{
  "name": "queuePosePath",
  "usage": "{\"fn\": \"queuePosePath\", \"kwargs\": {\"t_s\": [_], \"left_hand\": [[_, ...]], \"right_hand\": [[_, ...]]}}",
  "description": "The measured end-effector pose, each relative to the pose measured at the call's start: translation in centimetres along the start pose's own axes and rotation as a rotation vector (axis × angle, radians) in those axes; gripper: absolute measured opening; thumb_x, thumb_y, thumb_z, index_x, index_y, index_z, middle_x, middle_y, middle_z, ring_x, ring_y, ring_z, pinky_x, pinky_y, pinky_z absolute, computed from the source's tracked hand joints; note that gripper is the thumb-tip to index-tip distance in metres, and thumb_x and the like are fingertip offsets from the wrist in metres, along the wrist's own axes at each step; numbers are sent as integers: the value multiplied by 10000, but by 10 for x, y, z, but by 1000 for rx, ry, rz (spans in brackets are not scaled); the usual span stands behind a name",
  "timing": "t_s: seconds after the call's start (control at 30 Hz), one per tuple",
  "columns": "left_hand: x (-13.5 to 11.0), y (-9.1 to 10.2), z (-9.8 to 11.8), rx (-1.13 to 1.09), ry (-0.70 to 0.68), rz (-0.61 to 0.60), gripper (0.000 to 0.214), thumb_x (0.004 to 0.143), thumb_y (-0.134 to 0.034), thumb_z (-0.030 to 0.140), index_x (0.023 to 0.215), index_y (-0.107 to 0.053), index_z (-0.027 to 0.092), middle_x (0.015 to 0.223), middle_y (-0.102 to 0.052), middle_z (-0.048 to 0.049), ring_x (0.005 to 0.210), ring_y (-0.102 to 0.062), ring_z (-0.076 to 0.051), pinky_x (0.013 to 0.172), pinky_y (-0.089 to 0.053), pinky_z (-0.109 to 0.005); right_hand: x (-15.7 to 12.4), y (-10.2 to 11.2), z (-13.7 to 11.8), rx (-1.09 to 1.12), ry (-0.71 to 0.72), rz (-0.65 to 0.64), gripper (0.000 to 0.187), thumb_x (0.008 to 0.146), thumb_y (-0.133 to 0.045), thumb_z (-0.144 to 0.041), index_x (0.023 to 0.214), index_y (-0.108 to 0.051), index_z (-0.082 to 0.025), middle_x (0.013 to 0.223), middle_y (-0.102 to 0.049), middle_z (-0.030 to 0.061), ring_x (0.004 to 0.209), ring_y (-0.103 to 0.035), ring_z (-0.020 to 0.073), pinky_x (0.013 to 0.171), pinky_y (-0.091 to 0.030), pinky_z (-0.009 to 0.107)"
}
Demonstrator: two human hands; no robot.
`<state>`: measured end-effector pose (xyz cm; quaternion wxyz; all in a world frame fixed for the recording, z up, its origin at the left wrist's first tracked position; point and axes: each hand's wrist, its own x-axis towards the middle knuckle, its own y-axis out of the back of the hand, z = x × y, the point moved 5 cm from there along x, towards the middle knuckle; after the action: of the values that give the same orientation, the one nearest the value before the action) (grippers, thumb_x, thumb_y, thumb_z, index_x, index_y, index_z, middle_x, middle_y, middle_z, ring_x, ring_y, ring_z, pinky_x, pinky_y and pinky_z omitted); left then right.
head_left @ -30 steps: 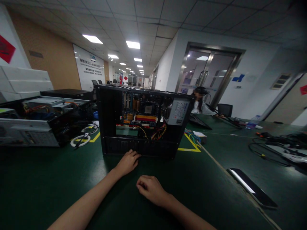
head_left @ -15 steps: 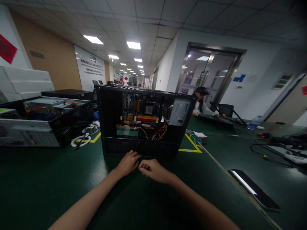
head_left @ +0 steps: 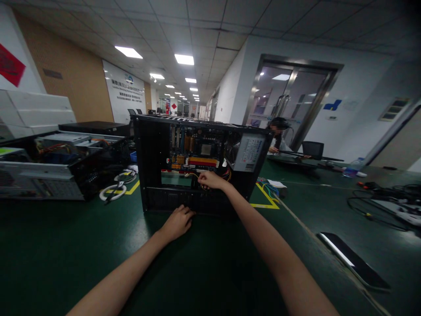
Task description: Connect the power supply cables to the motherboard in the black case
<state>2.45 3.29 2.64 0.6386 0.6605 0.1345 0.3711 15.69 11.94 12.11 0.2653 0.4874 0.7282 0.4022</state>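
An open black computer case [head_left: 164, 201] stands upright on the green table in front of me, its inside facing me. Within it show a motherboard [head_left: 179, 147] with red and yellow slots, a silver power supply [head_left: 249, 151] at upper right and coloured wires [head_left: 227, 174] below it. My right hand [head_left: 210, 180] reaches into the case, fingers closed in a pinch on a thin yellow cable [head_left: 194, 174]; the fingertips partly hide it. My left hand [head_left: 179, 223] lies at the case's bottom front edge, fingers extended and touching it, holding nothing.
Another opened computer case [head_left: 42, 182] lies at left, beside a coiled white cable [head_left: 112, 193]. A phone [head_left: 353, 261] lies at right, near black cables [head_left: 371, 206] and a plastic bottle [head_left: 353, 167]. Another person [head_left: 279, 134] sits across the table.
My right hand has moved up and forward from in front of the case to the yellow cable inside it. My left hand has stayed at the bottom edge.
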Motion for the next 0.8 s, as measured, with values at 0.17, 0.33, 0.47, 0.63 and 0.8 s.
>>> {"fn": "queuePosePath", "kwargs": {"t_s": [0.17,0.33,0.47,0.63,0.8], "left_hand": [[0,0,0,-1,-3,5,304,790,-458,155,1086,-515,193,946,-527,-60,902,-449,-201,789,-384,-321],[0,1,0,3,-5,2,294,794,-456,162,1081,-516,192,931,-527,-59,894,-452,-202,798,-384,-327],[0,1,1,5,-5,0,285,795,-458,164,1073,-518,190,940,-522,-61,901,-452,-202,811,-381,-330],[0,3,2,3,4,-13,286,798,-454,162,1076,-514,194,938,-520,-61,904,-452,-202,800,-380,-324],[0,4,3,-2,3,-8,280,795,-460,156,1067,-514,195,939,-520,-57,895,-452,-199,791,-381,-321]], "right_hand": [[29,-23,15,-146,-107,-209,181,770,-485,-201,864,-599,-96,736,-629,48,601,-574,108,527,-442,182],[42,-34,11,-349,-88,-299,249,725,-535,-246,894,-626,-88,884,-641,76,747,-590,162,609,-442,205],[49,-47,11,-363,-108,-367,323,695,-541,-205,987,-601,-81,993,-617,113,808,-597,196,639,-457,238],[48,-58,24,-302,-306,-458,250,707,-492,-177,895,-633,-92,961,-629,134,795,-610,250,651,-482,332],[42,-58,30,-240,-373,-475,215,735,-462,-185,821,-640,-99,868,-647,128,771,-618,237,663,-487,341]]}}
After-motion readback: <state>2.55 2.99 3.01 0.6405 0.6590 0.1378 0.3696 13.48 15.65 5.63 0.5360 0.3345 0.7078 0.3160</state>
